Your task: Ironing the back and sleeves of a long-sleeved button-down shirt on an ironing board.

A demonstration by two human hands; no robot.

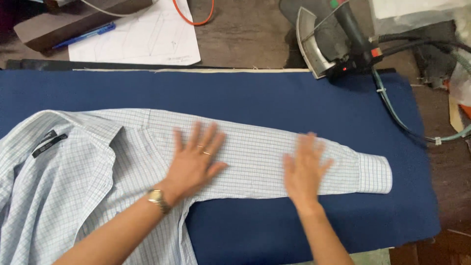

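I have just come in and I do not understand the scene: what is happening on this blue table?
A person presses both bare hands flat on the sleeve of a light blue checked cotton shirt, which lies spread over a dark blue padded pressing surface. The left hand rests near the shoulder end of the sleeve, fingers spread; the right hand, a little blurred, lies nearer the cuff. A grey steam iron with a black handle stands apart at the far edge, not touched by either hand.

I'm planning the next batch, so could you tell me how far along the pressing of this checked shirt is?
Done: the sleeve lies stretched flat on the blue pad. In hand: the left hand and right hand press flat on it. Left: the iron stands parked at the pad's edge, and the shirt body looks rumpled.
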